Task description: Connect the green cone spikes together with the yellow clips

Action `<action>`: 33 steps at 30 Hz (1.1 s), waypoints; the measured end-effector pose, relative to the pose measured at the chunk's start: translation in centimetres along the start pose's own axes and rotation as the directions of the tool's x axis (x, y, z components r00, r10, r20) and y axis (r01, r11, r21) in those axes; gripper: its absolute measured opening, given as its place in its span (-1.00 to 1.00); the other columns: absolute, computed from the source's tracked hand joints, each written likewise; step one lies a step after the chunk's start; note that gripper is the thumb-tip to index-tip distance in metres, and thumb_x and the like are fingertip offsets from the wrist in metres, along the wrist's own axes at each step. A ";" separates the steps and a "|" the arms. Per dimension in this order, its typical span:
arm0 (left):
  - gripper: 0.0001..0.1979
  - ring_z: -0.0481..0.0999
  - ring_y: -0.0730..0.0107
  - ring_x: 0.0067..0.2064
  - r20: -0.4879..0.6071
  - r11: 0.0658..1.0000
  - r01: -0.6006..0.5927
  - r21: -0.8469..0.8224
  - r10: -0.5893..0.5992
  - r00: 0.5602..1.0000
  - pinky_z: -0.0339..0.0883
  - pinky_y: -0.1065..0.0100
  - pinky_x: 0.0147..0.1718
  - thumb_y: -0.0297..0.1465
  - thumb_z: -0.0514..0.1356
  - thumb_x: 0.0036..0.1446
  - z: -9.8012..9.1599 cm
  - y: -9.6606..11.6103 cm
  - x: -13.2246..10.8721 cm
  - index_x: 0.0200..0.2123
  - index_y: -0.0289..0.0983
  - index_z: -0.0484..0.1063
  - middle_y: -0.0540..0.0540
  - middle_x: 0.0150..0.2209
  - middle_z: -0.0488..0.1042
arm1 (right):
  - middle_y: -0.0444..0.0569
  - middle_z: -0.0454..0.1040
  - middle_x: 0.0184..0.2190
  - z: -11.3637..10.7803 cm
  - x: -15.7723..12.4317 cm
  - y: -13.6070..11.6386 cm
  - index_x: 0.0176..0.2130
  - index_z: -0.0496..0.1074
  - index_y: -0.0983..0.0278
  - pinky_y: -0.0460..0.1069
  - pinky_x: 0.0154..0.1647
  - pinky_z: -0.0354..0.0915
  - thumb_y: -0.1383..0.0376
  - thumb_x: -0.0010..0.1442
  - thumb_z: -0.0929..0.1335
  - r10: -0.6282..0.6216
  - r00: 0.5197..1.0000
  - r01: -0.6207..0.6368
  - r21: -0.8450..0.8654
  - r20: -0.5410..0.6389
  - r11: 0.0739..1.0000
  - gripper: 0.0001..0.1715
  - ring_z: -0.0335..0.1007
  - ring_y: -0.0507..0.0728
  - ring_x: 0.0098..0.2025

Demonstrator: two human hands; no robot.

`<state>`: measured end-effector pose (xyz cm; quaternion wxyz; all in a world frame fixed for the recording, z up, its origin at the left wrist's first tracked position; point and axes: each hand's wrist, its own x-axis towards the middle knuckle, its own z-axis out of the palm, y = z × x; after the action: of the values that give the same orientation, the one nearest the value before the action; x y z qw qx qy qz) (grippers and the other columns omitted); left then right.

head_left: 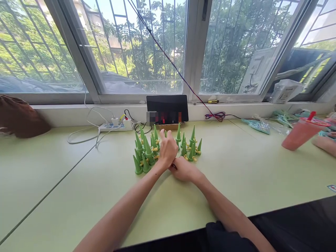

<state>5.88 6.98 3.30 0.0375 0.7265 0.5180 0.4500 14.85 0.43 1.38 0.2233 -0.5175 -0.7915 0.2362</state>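
Green cones, roughly eighteen, left hand among them, right hand beside

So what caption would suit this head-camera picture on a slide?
At a green table by a window, a person's left hand reaches among green cones, right hand beside it.

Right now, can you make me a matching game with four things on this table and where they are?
Things:
1 green cones
2 pink cup
3 power strip
4 black screen

Places:
A far right of the table
B against the window ledge, behind the cones
C middle of the table
D left of the screen, with white cables

Pairs: 1-C, 2-A, 3-D, 4-B
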 end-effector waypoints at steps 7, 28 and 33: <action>-0.70 0.50 0.08 -0.11 0.026 0.999 0.048 -0.011 -0.048 0.999 0.38 0.17 -0.16 -0.54 0.01 0.17 1.3 -1.8 0.0 -0.05 -0.34 0.37 -0.33 -0.09 0.38 | -0.09 0.34 -0.56 0.0 0.1 0.1 -0.57 0.25 0.27 -0.07 -0.54 -0.04 0.42 0.11 0.26 -0.039 0.999 0.039 0.000 -0.001 0.999 -0.76 0.05 0.00 -0.55; -0.57 0.41 0.05 0.11 -0.053 0.967 -0.255 -0.010 0.254 0.966 0.42 0.13 -0.09 -0.52 -0.09 0.29 -2.7 1.2 0.2 0.21 -0.34 0.20 -0.41 0.24 0.17 | -0.03 0.43 -0.47 -0.3 0.0 0.0 -0.42 0.39 0.31 -0.09 -0.47 0.01 0.39 0.25 0.24 0.074 0.995 -0.076 -0.028 -0.071 0.997 -0.77 0.21 0.01 -0.49; -0.62 0.47 0.19 0.02 -0.121 0.937 -0.349 -0.003 0.346 0.930 0.44 0.27 -0.17 -0.45 -0.06 0.33 -5.4 2.9 -0.5 0.17 -0.29 0.24 -0.33 0.15 0.29 | -0.02 0.42 -0.46 -0.5 0.0 -0.2 -0.41 0.38 0.33 -0.09 -0.45 0.03 0.39 0.25 0.25 0.056 0.994 -0.060 -0.041 -0.092 0.997 -0.79 0.23 0.02 -0.45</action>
<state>4.18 3.06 7.64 -0.0644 0.7781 0.3770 0.4982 15.01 0.40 1.94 0.2406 -0.5554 -0.7701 0.2014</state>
